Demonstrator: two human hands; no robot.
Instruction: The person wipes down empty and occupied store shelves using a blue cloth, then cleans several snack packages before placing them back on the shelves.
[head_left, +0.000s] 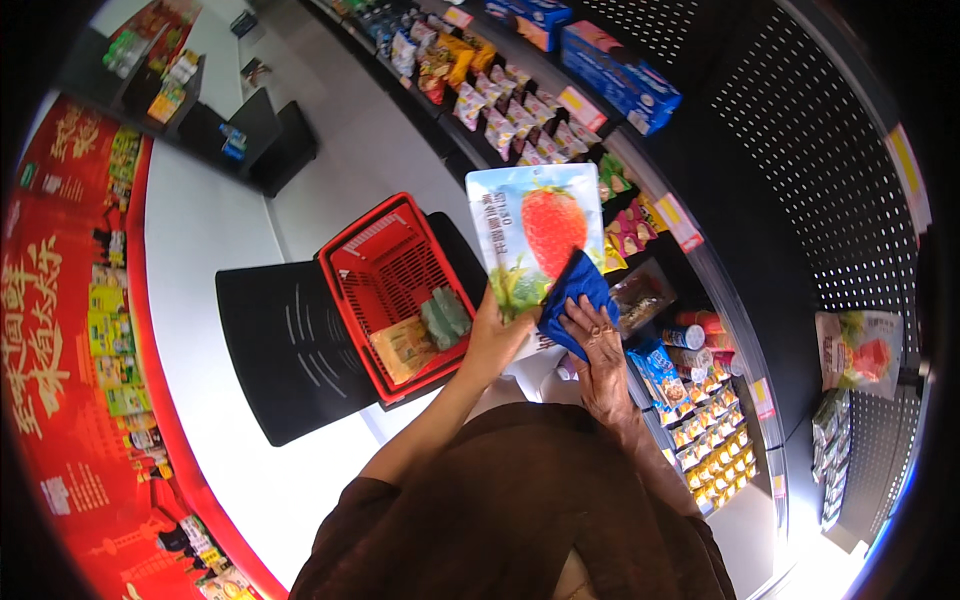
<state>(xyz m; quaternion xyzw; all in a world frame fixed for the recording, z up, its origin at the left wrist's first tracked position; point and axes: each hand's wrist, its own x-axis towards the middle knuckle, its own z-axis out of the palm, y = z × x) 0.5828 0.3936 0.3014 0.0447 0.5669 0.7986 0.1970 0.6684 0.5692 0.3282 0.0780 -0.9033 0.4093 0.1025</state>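
Note:
My left hand (499, 334) grips the lower edge of a large flat snack pouch (491, 217) with a strawberry printed on it. My right hand (598, 349) presses a folded dark blue cloth (577, 300) against the pouch's front, near its lower right part. Left of the pouch, a red plastic shopping basket (335, 289) rests on a black chair or stool (259, 345). Inside the basket lie a yellow-orange packet (403, 349) and a pale green bundle (445, 319) whose kind I cannot tell.
Shelves of small wrapped snacks (517, 116), blue boxes (615, 75) and canisters (686, 336) run along the right. Another strawberry pouch (862, 352) stands on the far right shelf. A black shelf unit (255, 142) is at the upper left, a red printed panel (52, 300) at the far left.

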